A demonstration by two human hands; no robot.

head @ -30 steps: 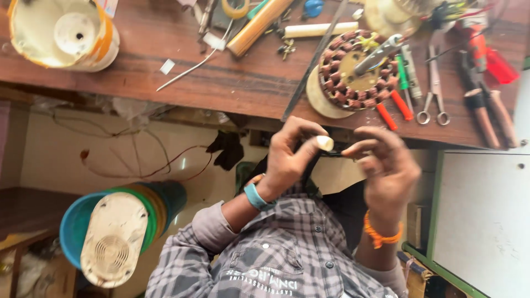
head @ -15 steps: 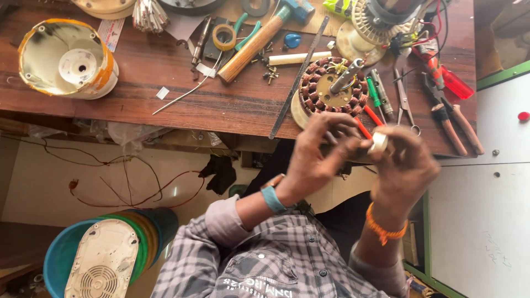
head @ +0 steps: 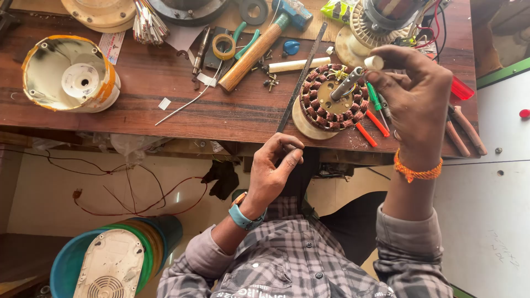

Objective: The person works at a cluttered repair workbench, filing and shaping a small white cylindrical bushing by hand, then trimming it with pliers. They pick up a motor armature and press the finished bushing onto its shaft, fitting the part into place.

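Observation:
My right hand (head: 417, 91) is raised over the wooden workbench (head: 165, 105) and pinches a small white cylinder (head: 374, 62) at its fingertips. Just below it lies a round stator with copper windings (head: 323, 102), a metal shaft (head: 346, 83) sticking out of its centre. My left hand (head: 276, 168) hangs at the bench's near edge with fingers curled against the thumb; I see nothing in it. It sits just below the end of a long dark blade (head: 301, 77).
A wood-handled hammer (head: 251, 55), tape roll (head: 223, 47), white tube (head: 298, 65), green and red screwdrivers (head: 375, 110) and pliers (head: 464, 127) litter the bench. A cream fan housing (head: 69, 74) stands at left. A teal bucket with a white cover (head: 110, 265) sits below.
The hands, joined on the small white cylinder before, have parted. My right hand carried it up over the stator; my left hand let go and dropped to the bench edge.

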